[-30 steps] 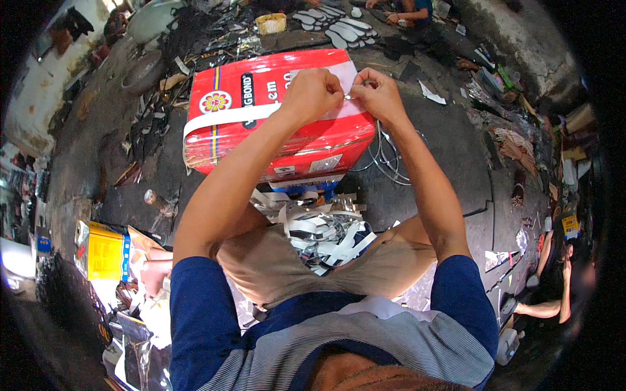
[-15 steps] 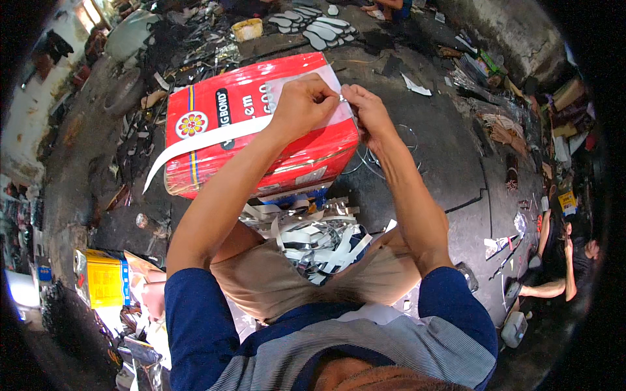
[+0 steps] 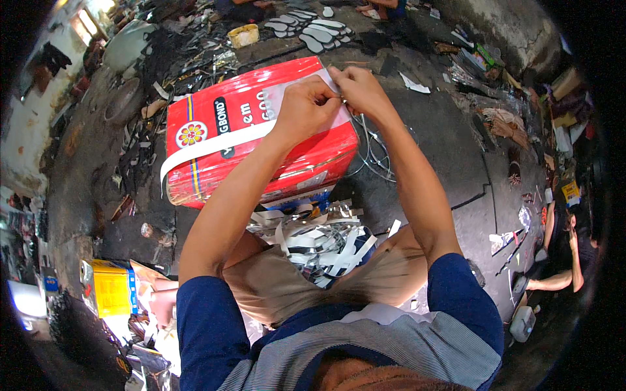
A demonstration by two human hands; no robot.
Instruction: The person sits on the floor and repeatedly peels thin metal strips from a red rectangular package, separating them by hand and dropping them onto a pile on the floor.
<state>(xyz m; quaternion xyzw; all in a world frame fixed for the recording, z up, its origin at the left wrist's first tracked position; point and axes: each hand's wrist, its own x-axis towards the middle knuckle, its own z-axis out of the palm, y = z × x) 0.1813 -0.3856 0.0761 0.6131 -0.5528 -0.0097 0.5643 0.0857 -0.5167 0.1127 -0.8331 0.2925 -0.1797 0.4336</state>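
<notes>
The dark floor (image 3: 450, 140) was littered with scraps. At its far side lay pale sole-shaped pieces (image 3: 321, 34), with a yellowish tub (image 3: 243, 35) just left of them. A torn white scrap (image 3: 413, 85) lay farther right, and thin looped wire (image 3: 375, 158) beside the red box (image 3: 222, 171). Across the box's top ran a white strip (image 3: 212, 144), hanging over its left edge; a pale sheet (image 3: 338, 120) covered the right end.

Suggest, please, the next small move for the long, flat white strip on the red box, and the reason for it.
Perhaps draw the long, flat white strip a little rightward: its tail hangs over the left edge of the shiny red rectangular box, while the left hand and right hand are close together near the opposite edge.
</notes>
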